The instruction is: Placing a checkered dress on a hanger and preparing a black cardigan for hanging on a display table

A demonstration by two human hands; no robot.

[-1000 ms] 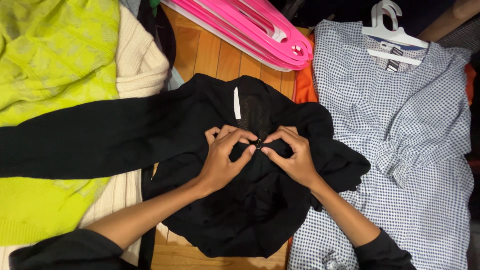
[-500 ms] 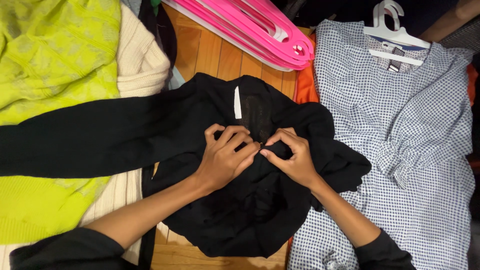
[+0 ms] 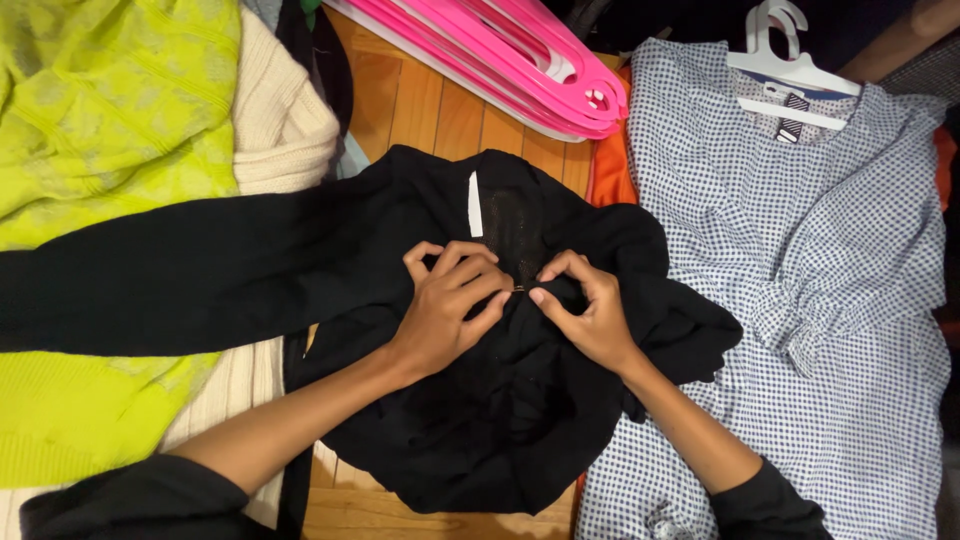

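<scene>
- Two bare hands met over the middle of a black garment (image 3: 300,270), spread flat on a wooden floor (image 3: 440,110).
- Lay with its neckline toward the top of the view and its hem toward the bottom, so body's long axis ran top to bottom.
- Stretched one long sleeve straight out to the left, crossing over a yellow-green knit (image 3: 110,120) and a cream sweater (image 3: 285,120).
- Bunched and folded on the right side, overlapping the edge of a blue-and-white checked shirt (image 3: 820,300).
- Showed a narrow white label (image 3: 474,204) standing upright just below the neckline.
- Left hand (image 3: 450,310): reached in from the lower left, forearm slanting up to the right, knuckles up, fingers curled and pinched together on the black fabric at the centre.
- Right hand (image 3: 590,315): came in from the lower right, forearm slanting up to the left, thumb and forefinger closed on the same spot of fabric.
- Held something very small and glinting between the two sets of fingertips; too small to tell what.
- Almost touched at the fingertips, just below the white label.
- Wore dark sleeves pushed back, forearms bare.
- Elsewhere: a stack of pink hangers (image 3: 520,60) lying at the top, slanting down to the right; a white hanger (image 3: 790,70) in the checked shirt's collar; an orange cloth (image 3: 610,170) showing between the black garment and the checked shirt.
</scene>
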